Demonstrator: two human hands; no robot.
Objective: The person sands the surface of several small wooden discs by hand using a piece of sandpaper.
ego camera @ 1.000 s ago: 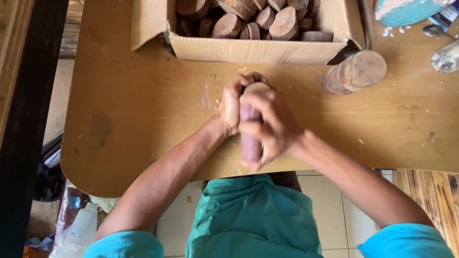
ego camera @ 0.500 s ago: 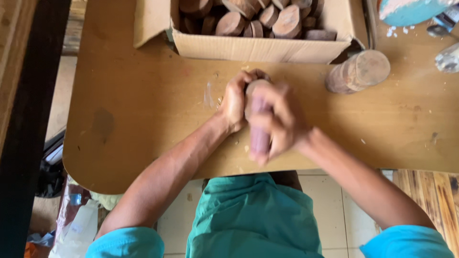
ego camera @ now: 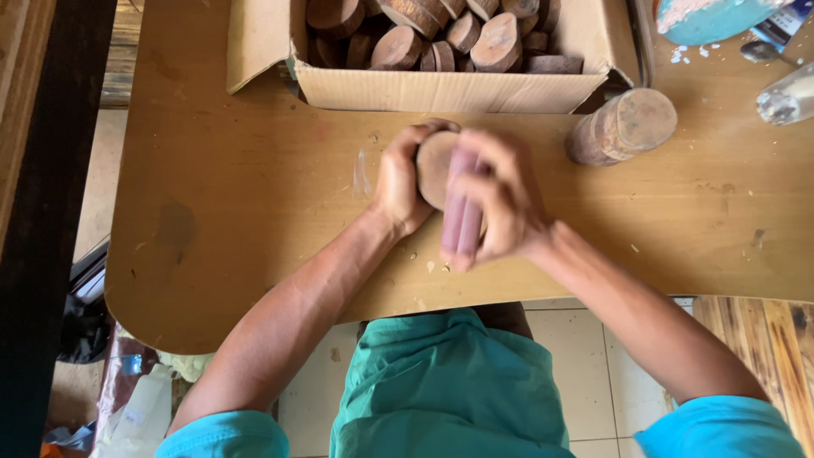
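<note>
My left hand grips a round wooden slice and holds it on edge above the wooden table. My right hand is closed around a folded reddish-brown strip of sandpaper pressed against the face of the slice. The strip is blurred by motion. Both hands meet just in front of the cardboard box.
The open cardboard box holds several round wood slices. A stack of wood slices lies on its side to the right. A teal dish, a tube and a clear bottle sit at the far right corner. Tiled floor lies below the table edge.
My right hand has slid the sandpaper strip up and down over the slice. The left hand has kept the slice in about the same place.
</note>
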